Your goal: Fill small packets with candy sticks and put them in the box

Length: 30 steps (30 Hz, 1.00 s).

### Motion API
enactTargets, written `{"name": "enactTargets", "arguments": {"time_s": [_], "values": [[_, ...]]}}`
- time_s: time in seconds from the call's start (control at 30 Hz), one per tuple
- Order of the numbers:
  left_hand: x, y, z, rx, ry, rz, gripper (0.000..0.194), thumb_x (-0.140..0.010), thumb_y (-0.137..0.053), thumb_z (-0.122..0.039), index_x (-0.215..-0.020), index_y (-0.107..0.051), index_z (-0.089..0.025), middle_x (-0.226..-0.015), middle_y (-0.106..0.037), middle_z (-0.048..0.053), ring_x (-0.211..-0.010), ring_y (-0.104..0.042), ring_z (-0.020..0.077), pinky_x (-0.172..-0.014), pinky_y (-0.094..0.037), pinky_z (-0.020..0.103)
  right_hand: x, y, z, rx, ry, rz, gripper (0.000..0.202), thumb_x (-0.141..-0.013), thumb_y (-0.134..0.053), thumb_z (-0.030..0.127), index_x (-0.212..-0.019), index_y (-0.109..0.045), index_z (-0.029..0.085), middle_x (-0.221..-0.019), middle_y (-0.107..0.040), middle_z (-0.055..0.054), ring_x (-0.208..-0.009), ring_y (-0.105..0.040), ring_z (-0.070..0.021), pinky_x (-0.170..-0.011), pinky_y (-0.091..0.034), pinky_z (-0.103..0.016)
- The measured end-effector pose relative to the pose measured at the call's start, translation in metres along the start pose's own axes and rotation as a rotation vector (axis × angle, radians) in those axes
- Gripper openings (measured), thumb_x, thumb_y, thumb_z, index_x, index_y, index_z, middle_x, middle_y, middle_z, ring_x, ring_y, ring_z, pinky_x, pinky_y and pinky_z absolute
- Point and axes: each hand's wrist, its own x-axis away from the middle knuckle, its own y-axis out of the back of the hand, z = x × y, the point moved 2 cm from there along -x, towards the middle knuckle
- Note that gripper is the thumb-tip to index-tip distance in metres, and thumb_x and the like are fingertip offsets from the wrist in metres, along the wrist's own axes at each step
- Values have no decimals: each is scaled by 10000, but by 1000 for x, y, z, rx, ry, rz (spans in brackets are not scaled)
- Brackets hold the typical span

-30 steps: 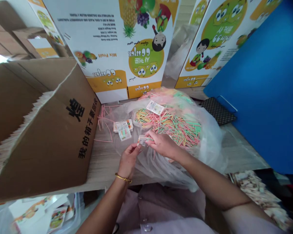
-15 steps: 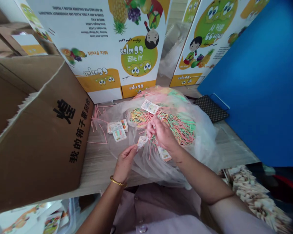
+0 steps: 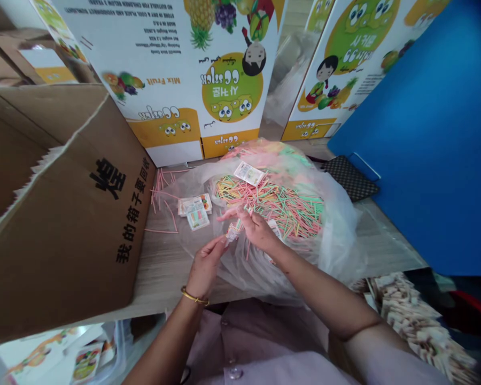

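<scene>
My left hand (image 3: pixel 203 267) pinches the lower end of a small printed candy packet (image 3: pixel 232 233), its mouth turned up towards the other hand. Right at that mouth is my right hand (image 3: pixel 258 231), closed round a few thin candy sticks (image 3: pixel 239 223); pale green shows between its fingers, one of which points left. Behind them a heap of pink, green and yellow candy sticks (image 3: pixel 292 200) lies in a clear plastic bag (image 3: pixel 340 230). One filled packet (image 3: pixel 249 174) rests on the heap. To the left lie several filled packets (image 3: pixel 197 215), overlapping. Another packet (image 3: pixel 274 229) is partly hidden by my right wrist.
An open brown carton (image 3: pixel 124 235) stands at the left, printed white boxes (image 3: pixel 160 69) at the back. A blue panel (image 3: pixel 425 149) and a dark checked pouch (image 3: pixel 350 179) are at the right. Loose pink sticks (image 3: pixel 164 231) lie beside the carton. Below is a plastic bin (image 3: pixel 122 347).
My right hand has come down and left, from above the packet to its mouth, with a finger now stretched left. My left hand and the packet have hardly moved. The view has shifted slightly.
</scene>
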Motion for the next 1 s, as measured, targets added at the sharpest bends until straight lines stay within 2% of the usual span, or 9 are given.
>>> {"name": "enactTargets", "arguments": {"time_s": [0.1,0.17,0.3,0.5,0.67,0.8,0.87,1.0], "values": [[0,0,2,-8,2,-2,382,-671,-858,-482,-937,-836,-208,-1101,-808,79,-1099,-714,269,-1105,-495,446,-3,1,-7,18,-62,21,713,-977,-284,777,-865,-740,240,-964,-778,-62,-1039,-716,-231,-1046,-486,-381],[0,-1,4,-46,0,3,379,-682,-851,-483,-946,-836,-211,-1100,-808,76,-1105,-711,272,-1113,-486,451,-5,2,-12,-14,-110,-22,722,-960,-289,799,-856,-727,235,-944,-778,-68,-1004,-723,-232,-1021,-500,-384],[1,-3,1,-63,-9,28,374,-704,-842,-478,-956,-832,-203,-1094,-807,81,-1119,-704,273,-1128,-467,453,-3,1,-14,-145,-178,-86,626,-977,-346,756,-827,-647,227,-910,-778,-60,-963,-719,-226,-994,-506,-392],[9,-6,-7,120,107,102,302,-692,-852,-450,-880,-822,-215,-1113,-801,84,-1158,-689,290,-1058,-536,447,8,5,1,-112,-66,127,529,-989,-477,678,-957,-729,214,-1062,-767,-58,-1068,-688,-204,-1038,-482,-358],[12,-8,-9,133,157,169,274,-750,-818,-396,-944,-814,-203,-1206,-776,90,-1175,-686,282,-1041,-548,437,6,15,-5,-251,-135,172,617,-997,-397,714,-1104,-743,215,-1099,-765,-89,-1057,-714,-215,-977,-545,-385],[12,-9,-8,174,197,194,283,-782,-806,-382,-1009,-803,-215,-1248,-759,79,-1168,-688,273,-1017,-562,429,4,14,-10,-181,-185,266,499,-923,-618,651,-1129,-735,212,-1137,-762,-87,-1007,-734,-209,-914,-578,-361],[13,-8,-8,195,223,206,311,-801,-798,-375,-1065,-791,-211,-1290,-739,83,-1192,-678,272,-1025,-560,430,4,13,-11,-221,-231,219,486,-932,-623,621,-1190,-706,218,-1108,-773,-86,-934,-750,-200,-825,-599,-335],[16,-9,-10,233,249,218,353,-844,-770,-426,-1100,-777,-183,-1315,-724,106,-1207,-672,269,-1028,-561,414,3,11,-11,-346,-290,36,514,-1016,-461,616,-1253,-664,207,-1034,-793,-103,-852,-764,-210,-741,-610,-334]]}}
